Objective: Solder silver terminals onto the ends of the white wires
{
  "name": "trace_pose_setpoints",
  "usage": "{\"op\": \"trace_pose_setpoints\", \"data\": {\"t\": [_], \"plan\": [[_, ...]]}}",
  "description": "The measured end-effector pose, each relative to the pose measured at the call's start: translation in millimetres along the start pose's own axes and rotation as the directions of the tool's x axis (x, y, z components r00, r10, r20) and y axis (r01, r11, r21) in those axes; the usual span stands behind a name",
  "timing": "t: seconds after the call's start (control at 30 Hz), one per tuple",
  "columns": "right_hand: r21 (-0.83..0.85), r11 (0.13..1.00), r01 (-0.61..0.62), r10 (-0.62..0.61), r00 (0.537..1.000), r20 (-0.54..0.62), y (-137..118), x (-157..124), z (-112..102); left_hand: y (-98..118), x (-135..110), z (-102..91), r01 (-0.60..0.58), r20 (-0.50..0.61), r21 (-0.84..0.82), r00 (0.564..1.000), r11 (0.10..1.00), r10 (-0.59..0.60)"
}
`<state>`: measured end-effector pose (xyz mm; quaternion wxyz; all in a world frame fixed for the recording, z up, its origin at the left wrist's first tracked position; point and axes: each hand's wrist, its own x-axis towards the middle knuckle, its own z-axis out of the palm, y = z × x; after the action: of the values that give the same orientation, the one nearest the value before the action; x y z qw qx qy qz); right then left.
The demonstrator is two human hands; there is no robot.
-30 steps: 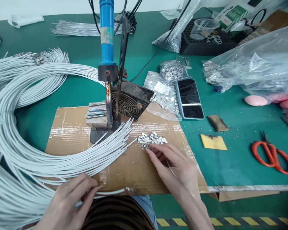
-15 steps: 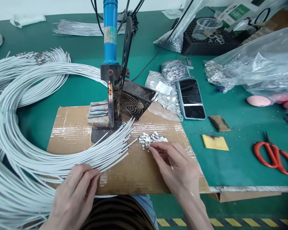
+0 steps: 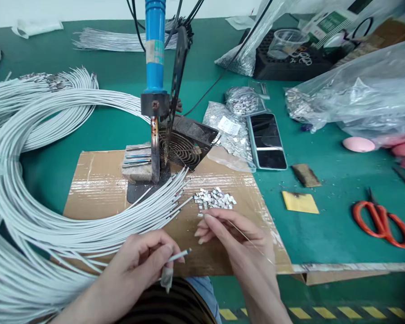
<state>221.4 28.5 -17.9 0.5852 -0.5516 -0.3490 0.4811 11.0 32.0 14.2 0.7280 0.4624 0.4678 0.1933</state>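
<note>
My left hand (image 3: 145,258) is closed around one white cable (image 3: 178,256), whose dark-tipped end sticks out to the right past the thumb. A pale, translucent wrapping (image 3: 167,277) shows below, at a fingertip. My right hand (image 3: 238,238) has thumb and forefinger pinched together, with a thin solder wire (image 3: 246,238) running back across the hand toward the wrist. Its fingertips are just in front of a pile of small metal tabs (image 3: 216,198) on the cardboard (image 3: 209,258); whether they also pinch a tab is unclear. A bundle of white cables (image 3: 97,229) curves in from the left.
An upright blue-handled soldering iron (image 3: 155,58) with a bent tip stands behind the bundle, beside a black fan (image 3: 182,146). To the right lie a phone (image 3: 267,140), bags of metal parts (image 3: 227,128), a yellow sponge (image 3: 300,202) and red-handled scissors (image 3: 381,220).
My left hand has moved right from the bundle and now holds up one cable end. My right hand has drawn slightly back toward me from the tab pile.
</note>
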Motion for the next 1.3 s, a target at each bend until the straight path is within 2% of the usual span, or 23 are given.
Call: {"op": "trace_pose_setpoints", "data": {"t": [0.1, 0.27, 0.37, 0.57, 0.77, 0.87, 1.0, 1.13, 1.2, 1.3], "plan": [[0.074, 0.992, -0.103, 0.103, 0.995, -0.009, 1, -3, 6, -3, 10, -7.3, 0.047, 0.016, -0.149, 0.999, 0.988, -0.045], [0.123, 0.969, -0.214, 0.212, 0.977, 0.030, -1, -8, 19, -6, 14, -7.6, 0.051, -0.082, -0.296, 0.994, 0.954, -0.078], [0.082, 0.967, -0.243, 0.237, 0.968, 0.081, -3, -12, 28, -8, 14, -6.6, 0.044, -0.130, -0.335, 0.987, 0.941, -0.093], [0.033, 0.996, -0.083, 0.073, 0.969, 0.236, 6, -12, 31, -9, 16, -6.9, -0.013, -0.139, -0.338, 0.990, 0.941, -0.036], [0.005, 1.000, 0.005, -0.006, 0.968, 0.249, 9, -12, 32, -9, 15, -5.6, -0.018, -0.137, -0.344, 0.990, 0.939, -0.031], [-0.091, 0.989, 0.116, -0.089, 0.962, 0.259, 3, -11, 30, -10, 14, -4.3, -0.033, -0.182, -0.307, 0.983, 0.951, -0.025], [-0.282, 0.911, 0.302, -0.195, 0.915, 0.352, -8, -6, 22, -13, 12, -4.3, -0.064, -0.216, -0.180, 0.976, 0.982, 0.024], [-0.351, 0.842, 0.410, -0.227, 0.858, 0.460, -12, -3, 13, -16, 10, -4.1, -0.053, -0.216, -0.104, 0.976, 0.993, 0.030], [-0.364, 0.847, 0.388, -0.229, 0.884, 0.409, -12, -3, 10, -16, 9, -3.3, -0.048, -0.220, -0.075, 0.975, 0.996, 0.031], [-0.322, 0.901, 0.292, -0.209, 0.941, 0.268, -10, -2, 5, -16, 8, -2.4, -0.031, -0.231, -0.056, 0.973, 0.998, 0.017]]}}
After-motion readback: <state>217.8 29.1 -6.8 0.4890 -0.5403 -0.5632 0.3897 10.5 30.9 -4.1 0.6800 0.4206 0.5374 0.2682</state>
